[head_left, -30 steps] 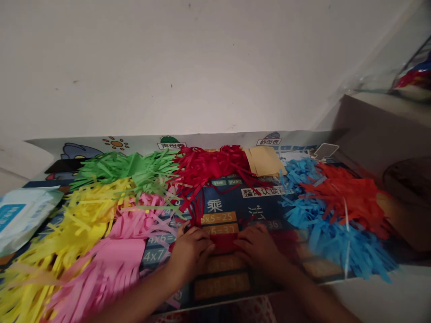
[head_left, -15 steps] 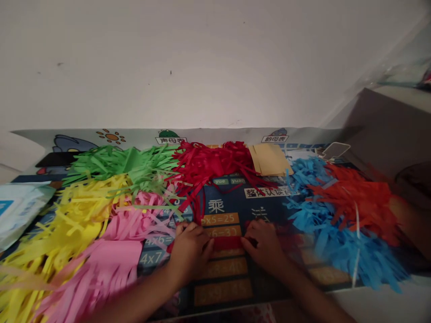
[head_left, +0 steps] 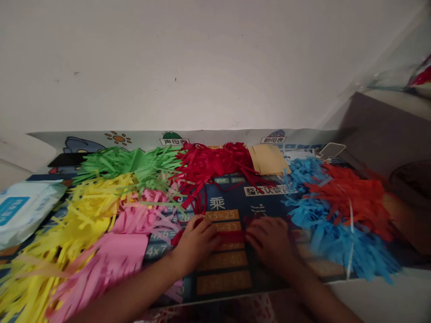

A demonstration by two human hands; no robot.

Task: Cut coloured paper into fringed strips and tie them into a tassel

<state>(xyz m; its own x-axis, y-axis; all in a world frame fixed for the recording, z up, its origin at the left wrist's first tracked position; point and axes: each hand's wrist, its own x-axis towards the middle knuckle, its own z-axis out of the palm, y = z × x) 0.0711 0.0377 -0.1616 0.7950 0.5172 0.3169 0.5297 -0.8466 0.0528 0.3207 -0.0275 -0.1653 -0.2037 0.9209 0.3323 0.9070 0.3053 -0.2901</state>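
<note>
A strip of red paper lies across the front middle part of a printed mat, stretched from one hand to the other; the left hand has its fingers curled down over it and grips it toward its left end, a little red showing past that hand; the right hand, somewhat blurred, grips it farther right with bent fingers, their undersides hidden; beneath and around the strip run printed multiplication sums in orange and blue bars; behind it sits a heap of red fringed paper, a few strands trailing toward the left hand, with beige sheets at its right side; to the left lie pink fringed paper, yellow fringed paper and, farther back, green fringed paper, their edges overlapping; to the right, orange-red fringed paper rests over blue fringed paper, a thin white line crossing both; a white and blue packet lies at the far left; a pale wall rises behind everything.
</note>
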